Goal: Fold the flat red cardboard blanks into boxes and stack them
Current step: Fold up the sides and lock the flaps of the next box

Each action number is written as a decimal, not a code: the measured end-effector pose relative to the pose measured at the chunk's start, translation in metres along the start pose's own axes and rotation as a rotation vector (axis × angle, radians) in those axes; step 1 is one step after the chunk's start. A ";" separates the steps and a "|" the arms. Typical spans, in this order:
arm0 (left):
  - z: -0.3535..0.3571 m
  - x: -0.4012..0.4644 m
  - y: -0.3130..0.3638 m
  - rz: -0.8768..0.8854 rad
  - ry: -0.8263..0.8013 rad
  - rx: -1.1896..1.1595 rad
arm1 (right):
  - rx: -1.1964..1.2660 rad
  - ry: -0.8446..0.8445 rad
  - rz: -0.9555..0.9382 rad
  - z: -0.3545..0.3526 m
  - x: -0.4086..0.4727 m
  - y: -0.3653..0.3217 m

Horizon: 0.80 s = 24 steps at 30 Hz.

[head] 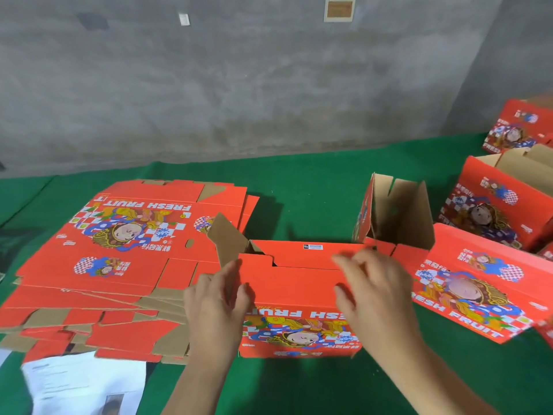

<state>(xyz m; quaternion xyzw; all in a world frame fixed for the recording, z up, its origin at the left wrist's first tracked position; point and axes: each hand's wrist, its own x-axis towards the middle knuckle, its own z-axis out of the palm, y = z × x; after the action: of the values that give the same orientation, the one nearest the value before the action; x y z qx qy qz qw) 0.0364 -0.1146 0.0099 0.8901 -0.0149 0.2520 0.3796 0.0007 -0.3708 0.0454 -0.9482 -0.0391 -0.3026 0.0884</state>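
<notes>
Two hands on the half-folded box (294, 290), which I see on the green cloth (314, 199) between them. Left of the grip: stack of flat blanks (119, 253), white paper (80, 381) at its near corner. My left hand (217, 304) holds the box's left end, thumb over the red panel, fingers curled round the edge. My right hand (374, 289) presses the top flap, fingers fairly straight. Right of the grip: an open carton (398, 214), then finished boxes (493, 205).
</notes>
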 end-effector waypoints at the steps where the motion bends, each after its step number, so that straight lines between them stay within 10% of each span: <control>1: 0.000 0.000 0.001 -0.008 -0.009 0.008 | -0.014 -0.079 -0.028 0.003 0.001 -0.005; 5: -0.003 -0.006 -0.002 -0.044 -0.044 0.025 | -0.244 -0.574 0.241 0.007 0.016 0.004; 9: -0.001 -0.019 -0.004 -0.068 -0.067 -0.064 | -0.108 -0.605 0.309 0.009 0.038 0.019; 18: 0.000 -0.035 -0.008 -0.131 -0.169 -0.284 | 1.501 -0.421 0.810 -0.007 0.050 0.050; 24: 0.003 -0.030 0.002 -0.111 -0.122 -0.202 | 1.206 -0.623 0.760 0.001 0.043 0.054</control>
<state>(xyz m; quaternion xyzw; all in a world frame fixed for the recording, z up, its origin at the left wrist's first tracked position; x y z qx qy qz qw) 0.0112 -0.1228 -0.0045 0.8604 -0.0138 0.1733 0.4791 0.0434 -0.4224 0.0620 -0.7260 0.1077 0.1025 0.6714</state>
